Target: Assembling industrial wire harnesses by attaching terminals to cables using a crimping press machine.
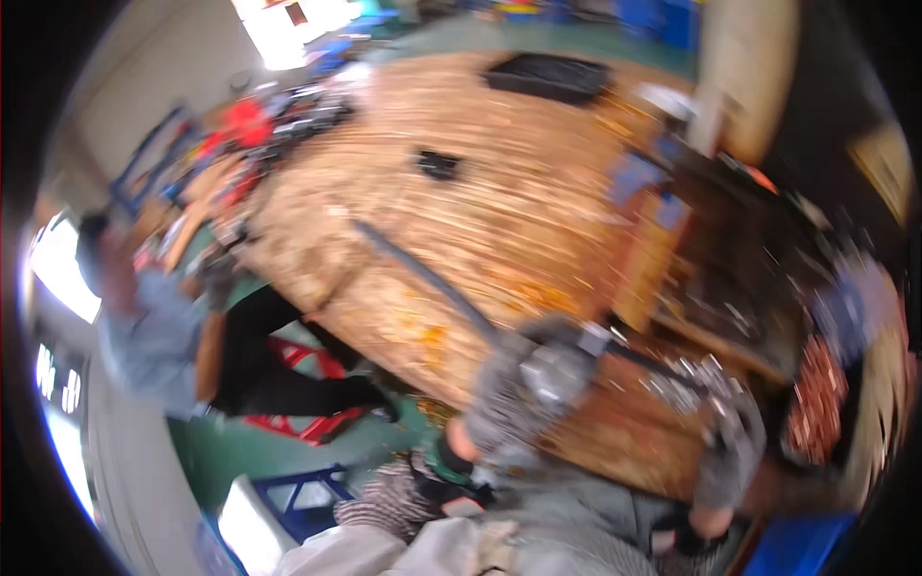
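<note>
The whole picture is smeared by motion. My left hand point(528, 389), in a grey glove, is closed around a long grey cable-like length point(427, 274). One end of it reaches away to the left over the wooden table. A shiny roundish patch shows at the glove, too blurred to name. Beyond that hand, a dark bar-like piece point(643, 360) runs right toward a cluster of shiny silvery pieces point(690, 384). My right hand point(732, 446), also gloved, is beside this cluster at the table's near right edge. Its fingers are too blurred to show a grip.
Yellow-orange scraps lie on the wooden table point(403, 125). A black tray point(547, 77) and a small black block point(439, 164) sit farther back. To the right are a dark box-like bench point(735, 269) and a copper-coloured bundle point(816, 403). Another person point(158, 326) sits left, near a red stool point(312, 422).
</note>
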A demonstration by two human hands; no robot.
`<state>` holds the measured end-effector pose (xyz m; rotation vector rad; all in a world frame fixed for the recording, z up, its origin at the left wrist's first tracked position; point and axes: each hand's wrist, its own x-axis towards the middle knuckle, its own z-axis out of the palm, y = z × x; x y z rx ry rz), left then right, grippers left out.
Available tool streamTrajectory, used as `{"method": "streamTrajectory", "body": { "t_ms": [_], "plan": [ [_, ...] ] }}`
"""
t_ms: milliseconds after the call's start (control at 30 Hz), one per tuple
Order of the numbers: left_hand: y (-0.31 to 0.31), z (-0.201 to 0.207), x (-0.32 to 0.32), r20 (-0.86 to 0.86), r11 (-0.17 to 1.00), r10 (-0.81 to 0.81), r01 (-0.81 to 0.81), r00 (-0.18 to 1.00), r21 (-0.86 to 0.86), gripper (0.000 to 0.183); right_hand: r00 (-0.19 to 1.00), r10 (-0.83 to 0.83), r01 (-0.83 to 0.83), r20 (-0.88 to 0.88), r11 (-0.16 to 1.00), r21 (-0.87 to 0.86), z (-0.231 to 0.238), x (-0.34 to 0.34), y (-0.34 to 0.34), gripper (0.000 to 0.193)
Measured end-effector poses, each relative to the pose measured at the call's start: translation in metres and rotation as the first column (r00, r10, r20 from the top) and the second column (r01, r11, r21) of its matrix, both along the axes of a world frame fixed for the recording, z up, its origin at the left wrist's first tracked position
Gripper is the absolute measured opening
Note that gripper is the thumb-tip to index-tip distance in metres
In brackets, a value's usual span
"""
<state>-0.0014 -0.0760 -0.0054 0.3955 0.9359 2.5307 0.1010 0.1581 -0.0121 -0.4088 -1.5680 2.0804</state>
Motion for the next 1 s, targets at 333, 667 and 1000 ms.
{"method": "streamTrajectory", "body": {
  "t_ms": [333,667,1000],
  "plan": [
    [0.04,0.008,-0.03,-0.798,0.545,0.158,-0.725,0.582,-0.42,0.045,0.99,0.135,-0.138,-0.043,0.987,-0.08,0.022,-0.036,0.049,0.017],
    [0.046,-0.005,-0.043,-0.715,0.511,0.227,-0.706,0.661,-0.491,0.047,0.98,0.196,-0.198,-0.037,0.977,-0.074,0.028,-0.042,0.068,0.016],
    [0.059,0.003,-0.058,-0.776,0.455,0.223,-0.767,0.59,-0.452,0.041,0.984,0.174,-0.167,-0.022,0.967,0.191,0.036,-0.064,0.082,0.011]
  ]
}}
